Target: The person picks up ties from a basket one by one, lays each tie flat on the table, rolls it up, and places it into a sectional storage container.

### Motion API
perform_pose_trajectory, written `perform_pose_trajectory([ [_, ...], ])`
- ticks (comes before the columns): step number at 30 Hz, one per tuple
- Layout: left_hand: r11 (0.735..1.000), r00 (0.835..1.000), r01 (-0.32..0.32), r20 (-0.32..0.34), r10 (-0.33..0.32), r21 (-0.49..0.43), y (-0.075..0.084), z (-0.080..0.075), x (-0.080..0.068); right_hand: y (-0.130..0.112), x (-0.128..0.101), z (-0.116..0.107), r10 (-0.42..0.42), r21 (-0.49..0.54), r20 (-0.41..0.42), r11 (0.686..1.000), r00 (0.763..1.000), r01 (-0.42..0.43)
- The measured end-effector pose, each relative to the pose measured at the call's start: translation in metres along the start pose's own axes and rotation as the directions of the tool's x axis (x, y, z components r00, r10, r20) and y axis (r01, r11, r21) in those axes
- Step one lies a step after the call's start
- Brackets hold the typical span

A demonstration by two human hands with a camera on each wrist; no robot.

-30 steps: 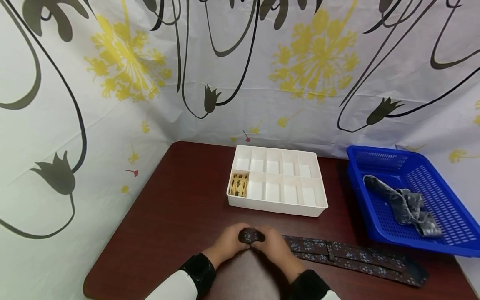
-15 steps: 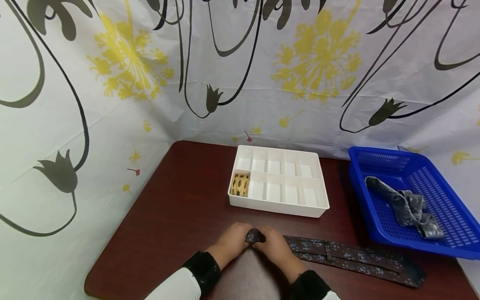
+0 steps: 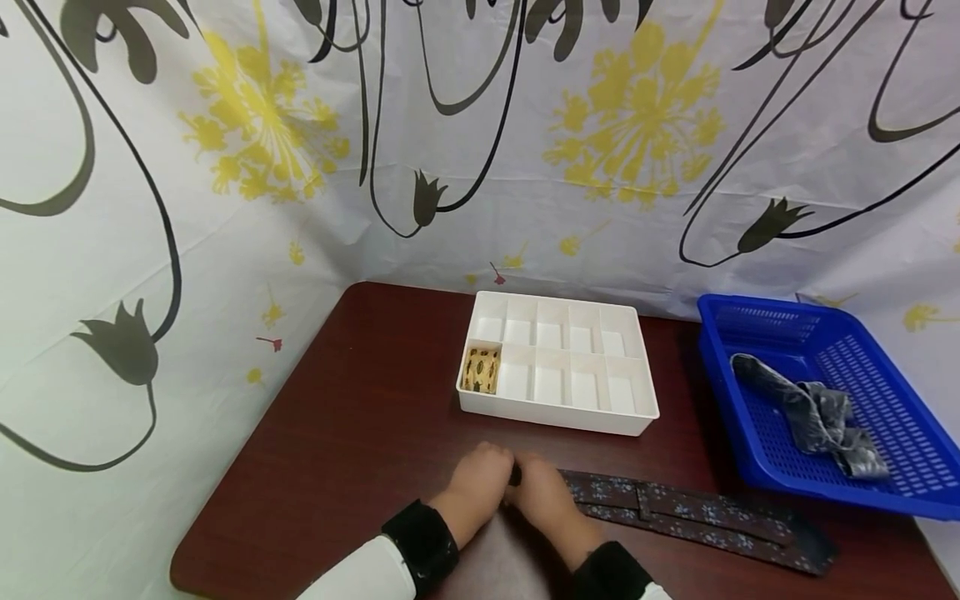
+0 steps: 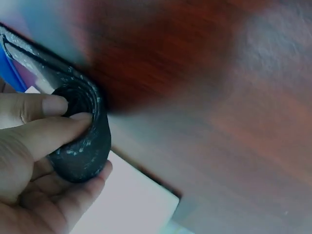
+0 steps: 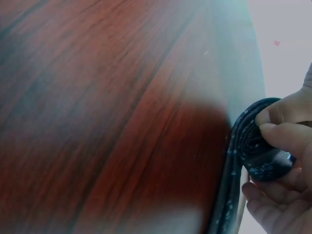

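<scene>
Dark red-brown wood of the table [image 3: 352, 433] lies under both hands, near its front edge. The left hand [image 3: 480, 479] is on the left side of the grip: its thumb and fingers [image 4: 48, 105] curl round the rolled end of the dark flowered tie [image 3: 675, 510], and one fingertip goes into the middle of the roll. The right hand [image 3: 542, 498] touches the left one and pinches the same roll [image 5: 258, 156] from the other side, with curled fingers [image 5: 280, 129] on its rim. So both hands are closed on the roll, which sits between them, just above the wood.

To the right of the grip the part of the tie not yet rolled lies flat on the table, folded double, and runs away toward the right edge. Beyond the grip, a little further back, stands a white divided box [image 3: 558, 421]; a rolled yellow patterned tie [image 3: 480, 369] sits in its front left compartment. Far right of the grip is a blue basket [image 3: 757, 321] with a grey tie [image 3: 813, 412] crumpled inside.
</scene>
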State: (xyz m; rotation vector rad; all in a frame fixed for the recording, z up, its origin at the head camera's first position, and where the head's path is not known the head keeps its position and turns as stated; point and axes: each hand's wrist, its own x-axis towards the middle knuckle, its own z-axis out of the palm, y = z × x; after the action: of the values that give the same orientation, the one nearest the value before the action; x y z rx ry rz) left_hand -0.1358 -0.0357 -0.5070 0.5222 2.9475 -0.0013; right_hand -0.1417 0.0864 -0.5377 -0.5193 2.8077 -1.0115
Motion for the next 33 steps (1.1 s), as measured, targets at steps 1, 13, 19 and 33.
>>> perform_pose_trajectory([
  [1,1.000,1.000,-0.003,-0.014,0.003,-0.024,-0.001,0.002,0.001,0.001,0.000,0.000,-0.002,0.002,-0.006,1.000,1.000,0.002],
  [13,0.704,0.978,-0.155,-0.206,0.013,-0.693,-0.039,0.038,0.002,0.024,0.000,0.002,-0.035,0.238,0.009,0.971,0.999,0.032],
  [19,0.794,0.978,-0.155,-0.206,0.038,-0.588,-0.036,0.033,0.003,0.025,-0.001,0.001,-0.041,0.211,0.001,0.977,0.999,0.039],
  [33,0.926,0.979,-0.132,-0.192,0.067,-0.352,-0.016,0.021,0.004,0.023,-0.008,-0.002,-0.040,0.074,-0.011,0.996,0.999,0.040],
])
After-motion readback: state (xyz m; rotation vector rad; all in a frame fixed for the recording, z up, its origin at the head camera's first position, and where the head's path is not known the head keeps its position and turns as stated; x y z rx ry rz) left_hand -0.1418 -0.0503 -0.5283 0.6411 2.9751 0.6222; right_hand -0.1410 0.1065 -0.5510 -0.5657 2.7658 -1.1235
